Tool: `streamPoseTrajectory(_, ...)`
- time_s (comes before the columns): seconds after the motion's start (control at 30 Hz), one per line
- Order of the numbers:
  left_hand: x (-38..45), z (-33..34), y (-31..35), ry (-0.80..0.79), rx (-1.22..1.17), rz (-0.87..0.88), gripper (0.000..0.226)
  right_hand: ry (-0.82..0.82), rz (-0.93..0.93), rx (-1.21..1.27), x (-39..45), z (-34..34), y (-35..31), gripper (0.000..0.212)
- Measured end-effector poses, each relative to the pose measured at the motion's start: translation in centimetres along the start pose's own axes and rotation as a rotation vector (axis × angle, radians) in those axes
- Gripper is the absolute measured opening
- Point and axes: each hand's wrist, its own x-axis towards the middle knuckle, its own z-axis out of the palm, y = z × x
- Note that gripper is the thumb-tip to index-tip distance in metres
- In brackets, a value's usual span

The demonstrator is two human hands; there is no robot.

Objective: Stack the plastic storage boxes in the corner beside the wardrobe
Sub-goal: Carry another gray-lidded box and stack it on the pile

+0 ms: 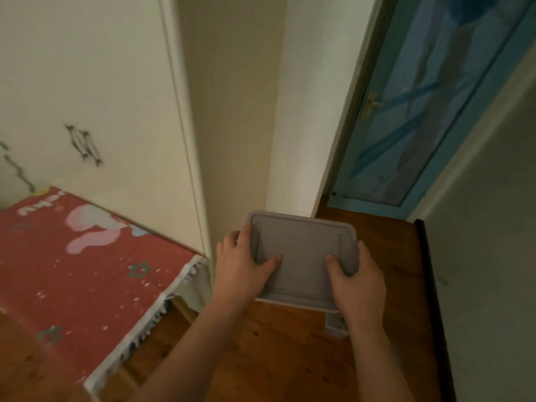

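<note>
We hold 1 grey-lidded plastic storage box [301, 256] in both hands above the wooden floor [275, 352], right in the corner where the cream wardrobe [95, 91] meets the white wall [313, 105]. Our left hand [242, 266] grips the box's left edge, thumb laid flat on the lid and fingers [232, 236] curled around the side. Our right hand [358, 281] grips the right edge the same way, thumb on the lid, fingers wrapped over the rim. The lid faces up toward us and the box's far end sits close against the wall. Below its near right corner we see a pale edge, though we cannot tell what it is. To our left lies a red patterned mat [72, 271] with a white fringed border; to our right stands a blue door [412, 117].
</note>
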Motion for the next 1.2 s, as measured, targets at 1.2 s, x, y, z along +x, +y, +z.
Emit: streamPoseTrajectory(1.2,-23.9,-46.8,-39.0,0.683,0.109,-0.618,0.085,-0.699,-0.612,0.098,-42.5,33.0,-36.2,0.081)
